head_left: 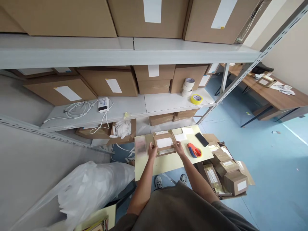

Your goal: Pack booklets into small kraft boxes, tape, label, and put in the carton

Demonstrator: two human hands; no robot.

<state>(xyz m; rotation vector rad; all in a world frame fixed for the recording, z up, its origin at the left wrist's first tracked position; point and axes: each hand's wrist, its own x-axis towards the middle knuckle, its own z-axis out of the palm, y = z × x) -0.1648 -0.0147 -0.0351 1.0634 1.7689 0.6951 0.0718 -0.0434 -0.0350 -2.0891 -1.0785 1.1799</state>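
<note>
We see a white label on the box (164,142) in our hands, but any writing on it is too small to read. The print on the white tape rolls (189,85), the yellow tape (196,99) and the white adapter (103,105), all on the shelf (163,103), is also too small to make out. Both our arms reach forward. Our left hand (152,150) is closed on the box's left side and our right hand (178,147) on its right, thumbs toward us. The box is at the middle of the table (144,168); whether it touches the top, we cannot tell. A strip of tabletop runs between the box and the near edge, and another lies between our right hand and the red-and-blue dispenser (194,150). The phone (201,139) lies beyond that, near the right edge, and the parcels (227,166) sit past this edge, lower down.
</note>
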